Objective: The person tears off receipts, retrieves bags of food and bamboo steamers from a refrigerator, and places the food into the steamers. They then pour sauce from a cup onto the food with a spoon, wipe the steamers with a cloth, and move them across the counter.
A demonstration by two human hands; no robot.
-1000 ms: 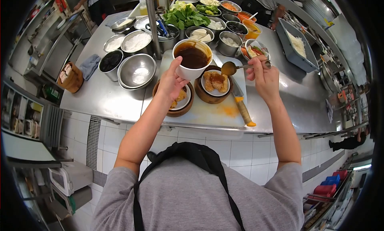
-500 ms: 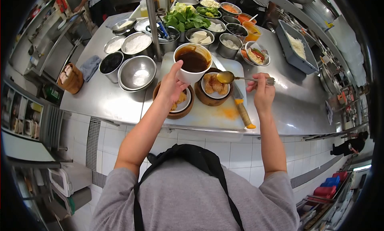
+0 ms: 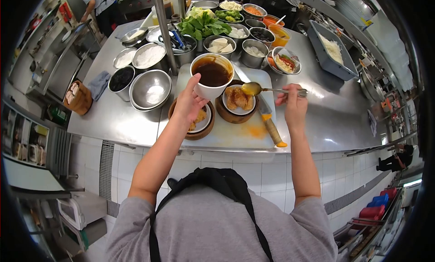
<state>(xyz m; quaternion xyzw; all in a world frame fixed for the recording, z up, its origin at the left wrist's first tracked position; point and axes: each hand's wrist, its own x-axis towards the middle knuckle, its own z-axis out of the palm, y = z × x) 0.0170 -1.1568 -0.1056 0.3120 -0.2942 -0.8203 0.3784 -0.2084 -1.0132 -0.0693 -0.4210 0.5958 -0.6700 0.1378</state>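
My left hand (image 3: 190, 101) is closed around a white cup (image 3: 210, 92) of dark brown sauce (image 3: 212, 75), thumb on its rim. In my right hand (image 3: 293, 101) is a metal spoon (image 3: 252, 88), pinched by the handle; its bowl is over the edge of a bamboo steamer (image 3: 232, 118). Inside that steamer, a white dish holds golden-brown food pieces (image 3: 237, 98) with brown sauce on top. A second bamboo steamer (image 3: 199, 136) with similar food (image 3: 195, 123) is partly hidden under my left hand and the cup. Both stand on a white cutting board (image 3: 226, 140).
A knife (image 3: 273, 129) lies on the board's right side. Stacked metal bowls (image 3: 150, 89) stand to the left. Behind are leafy greens (image 3: 200, 25), tofu (image 3: 220, 46) and several ingredient containers. A grey bin (image 3: 333, 53) sits at right. Other people (image 3: 398, 158) are farther off.
The view has shifted slightly, moving the table things a little left. The spoon stays near the same steamer, and the food there looks more coated in brown sauce. Both hands keep their holds.
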